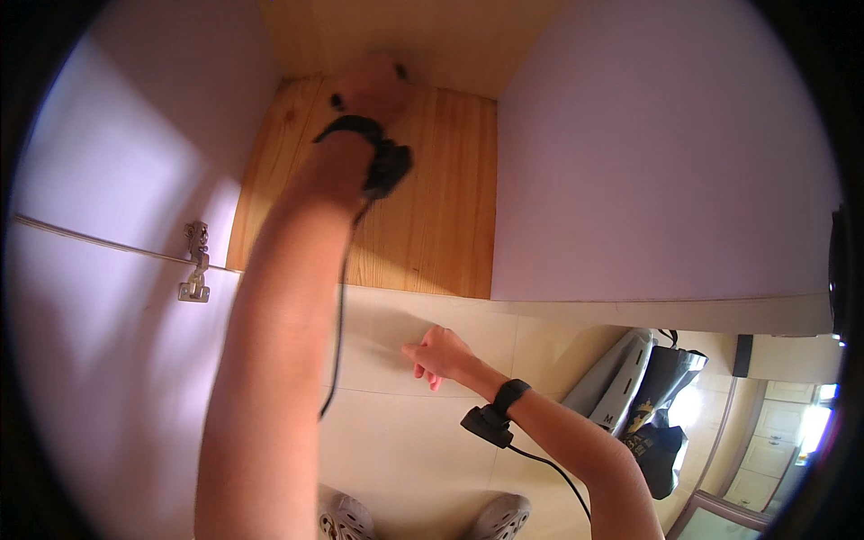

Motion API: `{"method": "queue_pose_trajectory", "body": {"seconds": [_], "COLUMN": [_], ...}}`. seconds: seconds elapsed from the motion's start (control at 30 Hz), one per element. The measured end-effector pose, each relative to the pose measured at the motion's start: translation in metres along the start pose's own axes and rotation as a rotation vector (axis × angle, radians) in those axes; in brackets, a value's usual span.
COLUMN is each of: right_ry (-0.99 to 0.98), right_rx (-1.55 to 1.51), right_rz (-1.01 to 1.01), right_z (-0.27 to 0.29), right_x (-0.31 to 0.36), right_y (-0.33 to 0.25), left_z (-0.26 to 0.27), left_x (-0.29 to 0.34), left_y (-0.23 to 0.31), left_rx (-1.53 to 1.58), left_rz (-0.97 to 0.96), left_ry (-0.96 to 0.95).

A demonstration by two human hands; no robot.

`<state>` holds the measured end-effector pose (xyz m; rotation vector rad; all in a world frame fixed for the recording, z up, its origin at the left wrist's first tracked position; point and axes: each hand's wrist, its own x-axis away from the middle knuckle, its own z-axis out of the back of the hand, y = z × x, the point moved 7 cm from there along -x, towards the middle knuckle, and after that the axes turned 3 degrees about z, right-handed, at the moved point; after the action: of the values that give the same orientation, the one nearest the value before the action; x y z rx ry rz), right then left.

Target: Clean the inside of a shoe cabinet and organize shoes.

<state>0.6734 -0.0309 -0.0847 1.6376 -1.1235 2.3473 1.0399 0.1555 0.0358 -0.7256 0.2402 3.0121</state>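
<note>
Inside the cabinet (436, 211), the left hand (372, 90) reaches deep, arm outstretched.

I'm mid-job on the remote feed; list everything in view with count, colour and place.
Wooden base: one, light brown, upper centre
Back panel: one, brown, top
Left panels: two, pale lilac, left side
Hinge: one, metallic, between the left panels
Right panel: one, pale lilac, upper right
Tiled floor: one, cream, lower centre
Grey bag: one, right, on the floor
Black bags: one or two, unclear, beside the grey bag
Clogs: two, grey, bottom edge
Background cupboards: several, pale, far right
Wrist devices: two, black, cabled, one per wrist
Left hand: one, bare, blurred, over the base's rear
Right hand: one, bare, above the floor
</note>
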Motion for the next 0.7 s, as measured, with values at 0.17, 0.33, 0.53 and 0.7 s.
{"method": "queue_pose_trajectory", "body": {"seconds": [0.17,0.33,0.53,0.7], "right_ry": [0.036,-0.006,0.016,0.035], "right_rx": [0.008,0.032,0.040,0.015], "right_rz": [-0.047,-0.090,-0.030,-0.010], "right_z": [0.015,0.009,0.007,0.006], "right_x": [0.002,0.001,0.002,0.003], "right_y": [0.016,0.011,0.009,0.006], "left_z": [0.073,0.083,0.073,0.088], "left_x": [0.007,0.006,0.012,0.021], "left_y": [-0.059,-0.075,-0.075,-0.064], "left_rx": [-0.035,-0.287,-0.237,-0.317], "left_rz": [0.229,0.197,0.237,0.251], "left_ry": [-0.014,-0.086,-0.107,-0.165]}}
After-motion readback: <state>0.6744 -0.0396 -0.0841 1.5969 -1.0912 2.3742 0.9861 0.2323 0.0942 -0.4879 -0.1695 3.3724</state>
